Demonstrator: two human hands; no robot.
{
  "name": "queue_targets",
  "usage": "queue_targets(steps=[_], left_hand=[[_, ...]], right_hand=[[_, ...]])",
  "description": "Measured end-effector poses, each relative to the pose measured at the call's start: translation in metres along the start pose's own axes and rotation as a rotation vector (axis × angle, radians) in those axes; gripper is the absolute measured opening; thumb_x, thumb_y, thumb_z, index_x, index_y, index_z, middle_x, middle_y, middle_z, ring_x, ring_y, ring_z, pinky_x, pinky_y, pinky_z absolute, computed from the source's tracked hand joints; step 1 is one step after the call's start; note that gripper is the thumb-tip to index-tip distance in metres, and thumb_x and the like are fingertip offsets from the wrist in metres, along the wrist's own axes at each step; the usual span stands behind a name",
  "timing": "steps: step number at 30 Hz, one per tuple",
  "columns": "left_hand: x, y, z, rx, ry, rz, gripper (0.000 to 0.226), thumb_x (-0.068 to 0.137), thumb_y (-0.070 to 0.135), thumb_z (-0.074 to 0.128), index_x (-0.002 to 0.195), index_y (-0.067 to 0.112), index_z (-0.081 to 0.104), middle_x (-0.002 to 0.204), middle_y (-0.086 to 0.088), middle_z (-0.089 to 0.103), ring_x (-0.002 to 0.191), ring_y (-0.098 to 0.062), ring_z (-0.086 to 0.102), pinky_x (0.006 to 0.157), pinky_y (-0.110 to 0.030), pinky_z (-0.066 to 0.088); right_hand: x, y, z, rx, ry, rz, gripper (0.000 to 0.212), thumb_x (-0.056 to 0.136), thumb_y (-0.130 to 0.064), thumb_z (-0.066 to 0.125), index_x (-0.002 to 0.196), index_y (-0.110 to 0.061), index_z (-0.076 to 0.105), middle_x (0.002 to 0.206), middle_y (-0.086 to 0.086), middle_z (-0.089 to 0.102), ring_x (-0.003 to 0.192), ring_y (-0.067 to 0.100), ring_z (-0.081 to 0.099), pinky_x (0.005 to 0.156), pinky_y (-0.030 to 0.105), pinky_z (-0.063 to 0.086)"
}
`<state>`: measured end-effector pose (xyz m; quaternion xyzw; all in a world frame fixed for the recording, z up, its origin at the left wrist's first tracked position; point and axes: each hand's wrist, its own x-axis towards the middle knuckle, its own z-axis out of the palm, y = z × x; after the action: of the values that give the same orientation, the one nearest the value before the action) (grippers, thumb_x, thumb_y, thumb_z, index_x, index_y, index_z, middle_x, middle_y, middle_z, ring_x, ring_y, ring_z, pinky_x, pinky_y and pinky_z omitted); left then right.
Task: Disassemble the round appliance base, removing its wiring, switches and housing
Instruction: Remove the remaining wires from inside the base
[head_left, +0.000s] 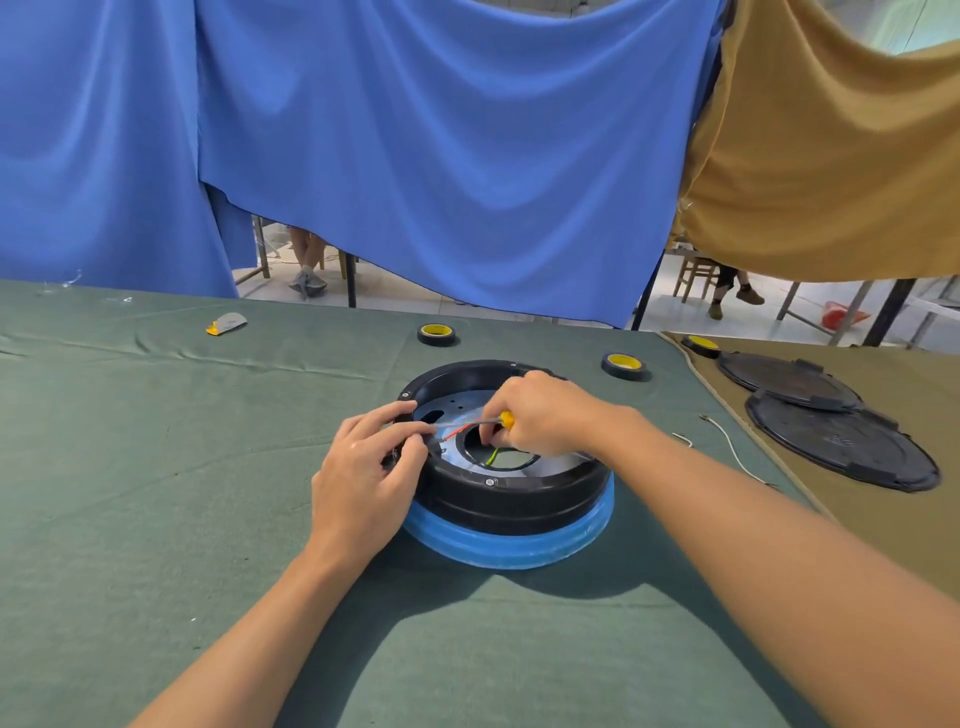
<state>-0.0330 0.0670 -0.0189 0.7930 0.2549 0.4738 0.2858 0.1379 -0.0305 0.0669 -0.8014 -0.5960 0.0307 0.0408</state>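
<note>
Green cloth covers the table (156, 493), with the round black plastic appliance base (519, 499) at its middle. The left hand (363, 473) grips the base's left rim; the right hand (545, 415) holds a yellow-handled screwdriver (506, 420) over it.

The round appliance base (511, 501) sits on the table (156, 467), the left hand (363, 478) gripping its left rim and the right hand (540, 415) holding a screwdriver (506, 420) over its middle. Two tape rolls (437, 334) (623, 365) lie behind it, a loose wire (732, 451) and two round covers (789, 382) (841, 449) to its right.
</note>
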Motion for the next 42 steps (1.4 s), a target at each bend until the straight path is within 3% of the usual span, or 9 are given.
queue_targets(steps=[4,7,13,22,27,30,34,38,42], left_hand=[[0.000,0.000,0.001,0.003,0.002,-0.005,0.040,0.080,0.046,0.038,0.092,0.038,0.075,0.118,0.028,0.060,0.114,0.002,0.046,0.079,-0.019,0.038],[-0.001,0.000,0.001,0.011,0.004,-0.012,0.035,0.081,0.041,0.042,0.091,0.037,0.075,0.118,0.027,0.060,0.114,0.003,0.046,0.079,-0.022,0.038],[-0.001,0.003,0.001,0.011,0.003,-0.012,0.043,0.078,0.049,0.035,0.091,0.038,0.075,0.118,0.028,0.060,0.114,0.003,0.046,0.079,-0.026,0.040],[-0.001,0.004,0.000,0.018,-0.001,-0.023,0.043,0.078,0.049,0.034,0.090,0.039,0.074,0.117,0.031,0.058,0.114,0.003,0.046,0.081,-0.029,0.040],[-0.001,0.004,0.000,0.019,-0.010,-0.032,0.037,0.080,0.044,0.039,0.091,0.040,0.074,0.118,0.030,0.058,0.114,0.005,0.044,0.083,-0.032,0.043],[-0.001,0.004,0.001,0.023,-0.007,-0.032,0.040,0.079,0.048,0.036,0.091,0.040,0.074,0.118,0.031,0.058,0.113,0.006,0.044,0.083,-0.033,0.043],[-0.001,0.003,0.000,0.017,-0.010,-0.026,0.038,0.079,0.047,0.036,0.090,0.042,0.073,0.117,0.032,0.057,0.114,0.003,0.046,0.082,-0.031,0.042],[-0.001,0.002,0.001,0.021,-0.018,-0.027,0.031,0.082,0.037,0.042,0.090,0.042,0.072,0.117,0.032,0.057,0.114,0.003,0.045,0.082,-0.031,0.041],[-0.001,0.002,0.000,0.020,-0.023,-0.021,0.031,0.082,0.036,0.042,0.090,0.042,0.072,0.117,0.032,0.056,0.115,0.001,0.046,0.080,-0.025,0.038]], right_hand=[[0.013,0.007,0.011,-0.047,-0.073,0.005,0.025,0.086,-0.015,0.064,0.100,-0.034,0.074,0.102,-0.004,0.069,0.084,0.016,0.058,0.067,0.033,0.050],[0.018,0.010,0.016,-0.048,-0.084,-0.011,0.028,0.086,-0.013,0.065,0.105,-0.031,0.074,0.101,-0.005,0.069,0.080,0.013,0.058,0.063,0.031,0.050],[0.024,0.013,0.022,-0.025,-0.085,-0.006,0.020,0.088,-0.014,0.066,0.095,-0.030,0.076,0.083,-0.014,0.066,0.072,0.005,0.057,0.054,0.023,0.039],[0.020,0.011,0.020,-0.135,-0.076,-0.064,0.023,0.091,-0.012,0.060,0.102,-0.027,0.074,0.093,-0.007,0.067,0.083,0.018,0.061,0.056,0.026,0.040],[0.014,0.016,0.009,-0.158,-0.046,-0.067,0.021,0.089,-0.017,0.061,0.077,-0.034,0.062,0.085,-0.005,0.063,0.082,0.021,0.058,0.056,0.026,0.035],[0.009,0.018,-0.002,-0.151,-0.053,-0.045,0.018,0.089,-0.020,0.062,0.077,-0.033,0.062,0.092,-0.003,0.068,0.086,0.019,0.059,0.059,0.027,0.036],[-0.003,0.016,-0.022,-0.088,0.041,0.015,0.008,0.090,-0.027,0.064,0.084,-0.030,0.066,0.096,-0.003,0.066,0.089,0.018,0.054,0.069,0.032,0.042],[-0.028,0.017,-0.048,-0.010,0.161,0.131,0.014,0.087,-0.023,0.066,0.074,-0.027,0.064,0.082,-0.004,0.064,0.086,0.019,0.056,0.077,0.041,0.052],[-0.062,0.032,-0.059,0.114,0.289,0.308,0.015,0.081,-0.014,0.067,0.066,-0.016,0.068,0.071,0.004,0.067,0.073,0.018,0.059,0.071,0.043,0.056]])
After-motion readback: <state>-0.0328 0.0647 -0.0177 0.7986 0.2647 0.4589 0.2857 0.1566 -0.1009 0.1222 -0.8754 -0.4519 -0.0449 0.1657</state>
